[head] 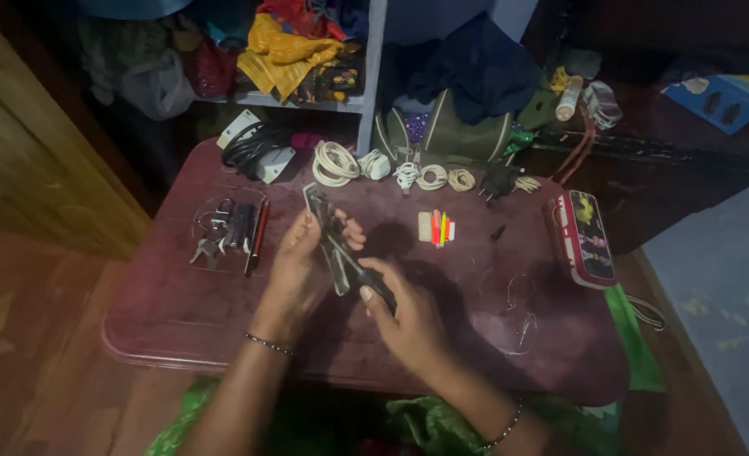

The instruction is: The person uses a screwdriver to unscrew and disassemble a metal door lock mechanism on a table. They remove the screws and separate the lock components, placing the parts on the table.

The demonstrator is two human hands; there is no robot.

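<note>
Metal tool (328,241), long and grey, sits between your 2 hands above the middle of the dark red counter (180,312); its exact kind is hard to tell in the dim light. Your left hand (294,262) is closed around its upper part, fingers wrapped at the side. Your right hand (404,317) grips a black-handled screwdriver (370,283), its tip meeting the metal tool.

To the left on the counter lies a cluster of small tools (227,232) with a red pen-like stick (258,236) beside them. Along the far edge you have a black cable with a white plug (256,152), 2 white cord coils (336,162) and smaller coiled cords (433,177). Just right of your hands stands a row of small bright sticks (438,228). A red pencil case (584,238) rests near the right edge, well apart from your hands.
</note>
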